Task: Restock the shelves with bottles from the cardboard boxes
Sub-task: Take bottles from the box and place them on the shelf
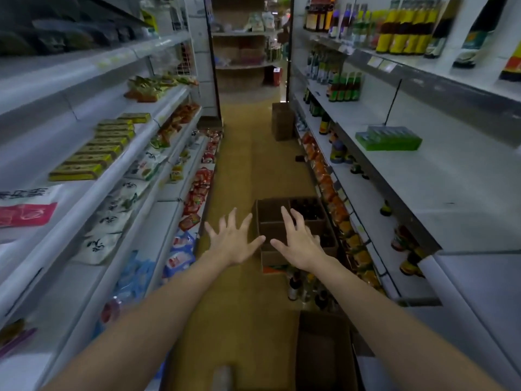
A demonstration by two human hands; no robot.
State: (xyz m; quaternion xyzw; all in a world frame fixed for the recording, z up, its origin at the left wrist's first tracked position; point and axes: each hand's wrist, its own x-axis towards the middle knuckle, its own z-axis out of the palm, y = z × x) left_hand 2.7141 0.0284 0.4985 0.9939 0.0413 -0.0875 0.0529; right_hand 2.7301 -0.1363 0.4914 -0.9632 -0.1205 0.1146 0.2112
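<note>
**Inspector:** State the condition of both hands.

**Operator:** The left hand [231,244] is held out over the aisle, fingers spread and straight, holding nothing. The right hand [298,245] is beside it, fingers likewise splayed, also holding nothing. The two thumbs point toward each other and are near but apart.

**Inspector:** What lies past the hands?

**Operator:** An open brown cardboard box with inner dividers [272,213] stands on the tan floor [239,165], against the foot of the right-hand white shelving [394,176]. The right hand overlaps it in the view; contact cannot be confirmed. Dark-capped bottles in the box's far compartment [306,208] are visible.

**Inspector:** Other stock nearby?

**Operator:** A cluster of loose bottles standing on the floor [303,289] sits nearer the camera than that box. A second brown cardboard box, flaps open [324,348], is nearest. A closed brown carton [282,121] stands farther down the aisle.

**Inspector:** Shelf contents?

**Operator:** The right side's top level carries yellow-labelled dark bottles [406,26]; a green flat pack [389,138] lies on a mostly bare level below. The left-hand shelving [84,176] holds flat yellow packets in a row [95,148] and white bagged goods [112,210].
</note>
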